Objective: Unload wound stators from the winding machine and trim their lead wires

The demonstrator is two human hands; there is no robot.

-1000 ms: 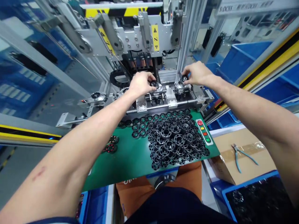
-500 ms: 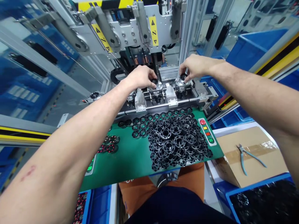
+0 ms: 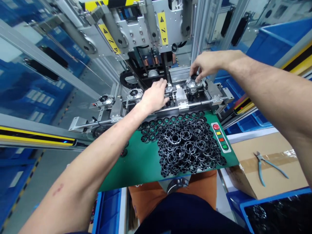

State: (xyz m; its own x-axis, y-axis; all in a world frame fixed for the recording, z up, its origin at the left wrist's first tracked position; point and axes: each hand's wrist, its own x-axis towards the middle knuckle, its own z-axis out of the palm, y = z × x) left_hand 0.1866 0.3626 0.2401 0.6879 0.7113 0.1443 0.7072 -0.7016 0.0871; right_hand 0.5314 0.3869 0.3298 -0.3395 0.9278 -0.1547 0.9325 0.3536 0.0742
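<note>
My left hand (image 3: 156, 96) lies over the third metal fixture (image 3: 168, 89) from the left, its fingers stretched out and nothing seen in its grasp. At the rightmost fixture (image 3: 192, 86), my right hand (image 3: 203, 66) pinches a black ring (image 3: 194, 77) seated on top. Two more fixtures, one at the far left (image 3: 106, 100) and one beside it (image 3: 135, 94), carry black rings. A large heap of black rings (image 3: 190, 148) covers the right part of the green table (image 3: 136, 162).
The machine head (image 3: 136, 32) hangs above the fixtures. A button panel (image 3: 221, 138) sits at the table's right edge. Pliers (image 3: 260, 162) lie on a cardboard box (image 3: 246, 182); below is a blue bin (image 3: 243, 208) of black parts.
My left hand has let go at the third fixture, and its fingers have straightened. My right hand stays at the rightmost fixture. The view has shifted slightly, showing more of the left fixtures.
</note>
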